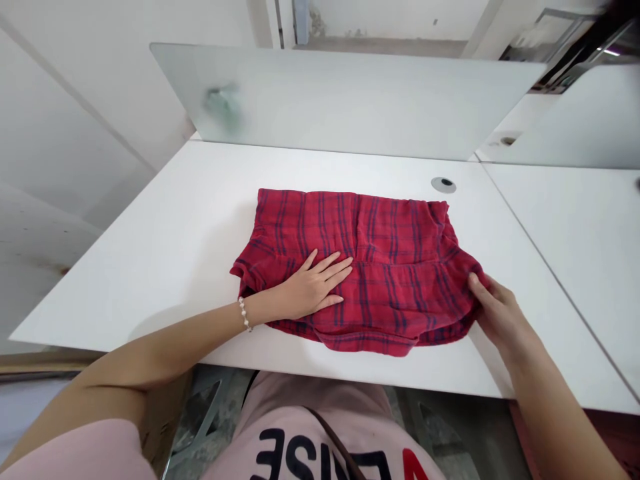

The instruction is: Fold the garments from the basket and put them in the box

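Observation:
A red plaid garment lies folded on the white desk, near its front edge. My left hand rests flat on the garment's left half, fingers stretched out and a bead bracelet on the wrist. My right hand is at the garment's right edge; its thumb lies on top of the cloth and the fingers curl under the edge, gripping it.
A frosted divider panel stands along the desk's back edge. A round grey cable grommet sits behind the garment at the right. A second white desk adjoins on the right. My lap is below the front edge.

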Tool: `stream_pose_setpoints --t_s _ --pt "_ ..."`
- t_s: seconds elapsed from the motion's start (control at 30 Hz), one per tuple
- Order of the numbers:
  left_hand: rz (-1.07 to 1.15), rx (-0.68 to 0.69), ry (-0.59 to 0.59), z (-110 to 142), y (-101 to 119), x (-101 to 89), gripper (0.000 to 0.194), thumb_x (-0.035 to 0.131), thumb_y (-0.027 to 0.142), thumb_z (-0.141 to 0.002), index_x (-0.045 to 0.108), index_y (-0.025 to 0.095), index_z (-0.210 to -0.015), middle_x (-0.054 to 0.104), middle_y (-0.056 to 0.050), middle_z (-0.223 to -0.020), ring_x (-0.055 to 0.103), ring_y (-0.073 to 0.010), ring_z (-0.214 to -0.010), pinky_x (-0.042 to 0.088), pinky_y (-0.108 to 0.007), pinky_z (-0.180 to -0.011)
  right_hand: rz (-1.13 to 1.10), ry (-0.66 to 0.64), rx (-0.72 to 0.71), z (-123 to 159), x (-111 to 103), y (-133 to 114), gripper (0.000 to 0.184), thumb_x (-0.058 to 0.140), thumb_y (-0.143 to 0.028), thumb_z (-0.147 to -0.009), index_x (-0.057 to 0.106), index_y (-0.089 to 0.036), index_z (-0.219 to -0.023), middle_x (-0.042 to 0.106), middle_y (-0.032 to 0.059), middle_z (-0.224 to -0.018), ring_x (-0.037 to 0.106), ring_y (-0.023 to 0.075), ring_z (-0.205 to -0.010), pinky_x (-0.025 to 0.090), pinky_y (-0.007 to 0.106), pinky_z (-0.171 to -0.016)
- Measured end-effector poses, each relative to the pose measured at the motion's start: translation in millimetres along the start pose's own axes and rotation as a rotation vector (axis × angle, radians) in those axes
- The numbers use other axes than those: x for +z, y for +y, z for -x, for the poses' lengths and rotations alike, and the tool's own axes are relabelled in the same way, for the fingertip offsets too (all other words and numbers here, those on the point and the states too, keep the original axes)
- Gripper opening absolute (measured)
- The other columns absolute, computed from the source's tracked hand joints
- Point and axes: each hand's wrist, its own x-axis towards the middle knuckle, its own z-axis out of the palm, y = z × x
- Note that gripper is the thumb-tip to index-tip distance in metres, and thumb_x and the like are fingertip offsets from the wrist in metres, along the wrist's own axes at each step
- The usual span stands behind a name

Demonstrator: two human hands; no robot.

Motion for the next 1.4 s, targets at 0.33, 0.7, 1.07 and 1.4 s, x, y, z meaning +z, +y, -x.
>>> stream_pose_setpoints --t_s 0.33,0.7,1.07,1.4 --pt "0.361 0.066 -0.015 -44 -15 -64.5 0.037 0.045 0.039 -0.105 0.060 0.016 -0.129 0.064 -0.011 -0.132 0.058 -0.0223 -0.124 0.037 -0.041 -0.113 -0.202 -0.018 0.037 60 40 10 0.061 0.073 -0.067 -0.078 0.066 -0.022 -0.119 0.071 0.0150 -0.120 0.072 0.0343 -0.102 0.063 0.049 -0.080" --pt "0.378 0.134 0.181 -225 2 -49.6 0.022 0.045 0.015 -0.097 0.065 0.010 -0.105 0.068 -0.012 -0.108 0.061 -0.0187 -0.098 0.045 -0.031 -0.092 0.297 0.228 -0.292 84 64 32 0.066 0.077 -0.065 -0.070 0.063 -0.015 -0.110 0.071 0.0180 -0.115 0.067 0.0358 -0.107 0.053 0.053 -0.095" --pt "0.323 -0.210 -0.006 -298 26 -22.1 0.078 0.037 0.067 -0.098 0.045 0.000 -0.137 0.056 -0.033 -0.133 0.056 -0.0404 -0.126 0.046 -0.047 -0.098 0.607 0.068 -0.610 101 80 28 0.021 0.052 -0.038 -0.095 0.052 -0.022 -0.109 0.063 0.0092 -0.101 0.063 0.0242 -0.088 0.054 0.036 -0.075" --pt "0.210 -0.216 -0.114 -311 46 -25.1 0.059 0.069 0.014 -0.080 0.049 -0.002 -0.134 0.061 -0.029 -0.129 0.060 -0.0344 -0.123 0.051 -0.037 -0.095 0.729 0.031 -0.780 110 86 28 0.019 0.058 -0.028 -0.094 0.047 -0.019 -0.107 0.049 0.0055 -0.098 0.053 0.0174 -0.080 0.050 0.027 -0.065"
